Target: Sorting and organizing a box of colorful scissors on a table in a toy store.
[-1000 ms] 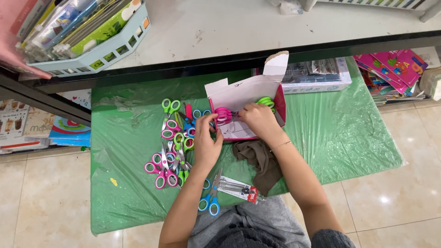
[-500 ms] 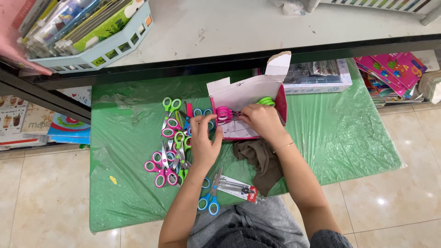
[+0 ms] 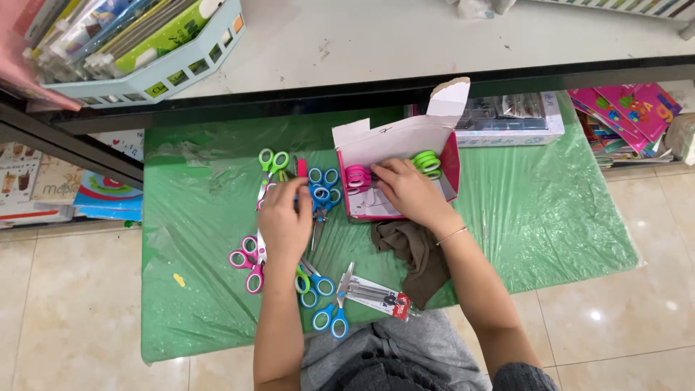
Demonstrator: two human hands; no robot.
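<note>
My left hand [image 3: 284, 217] lies palm down on a loose pile of small scissors on a green plastic sheet [image 3: 550, 224]. Green-handled scissors [image 3: 273, 162] and blue-handled scissors [image 3: 323, 185] lie just beyond its fingers, and pink-handled scissors [image 3: 246, 262] lie at its left. Whether it grips any is hidden. My right hand [image 3: 407, 191] is inside an open white and pink cardboard box [image 3: 394, 137], fingers closed on pink scissors [image 3: 356, 177]. Green scissors [image 3: 427, 162] sit in the box behind it.
More blue scissors [image 3: 330, 318] and a packaged pair [image 3: 376, 293] lie near my knees, beside a brown cloth [image 3: 418, 253]. A clear-lidded box [image 3: 507, 119] and colourful books [image 3: 630, 116] are at the right. A pale blue basket [image 3: 156, 69] stands on the white shelf above.
My left hand has moved left, away from the box and onto the loose scissors. My right hand stays in the box.
</note>
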